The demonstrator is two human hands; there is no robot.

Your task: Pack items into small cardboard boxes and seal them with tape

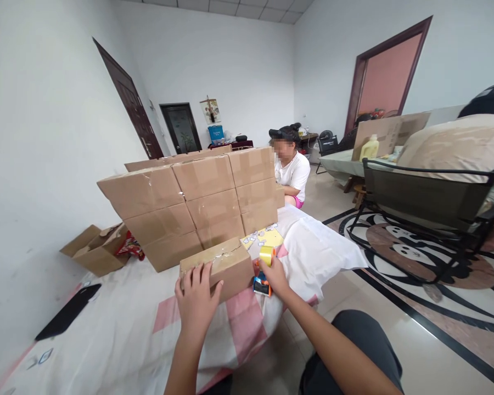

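In front of me a brown cardboard box lies on the cloth-covered surface, with a ragged line along its top. My left hand rests on the box's near left end, its fingers spread over the edge. At the opposite end, my right hand is closed around a tape dispenser, coloured blue and orange. A yellow roll of tape sticks up above that hand. The dispenser is beside the box's right end; whether it touches the cardboard I cannot tell.
Stacked cardboard boxes rise behind the box. An open carton and a black flat object lie to the left. A yellow patterned sheet is by the stack. Another person sits beyond; a folding chair holds someone at right.
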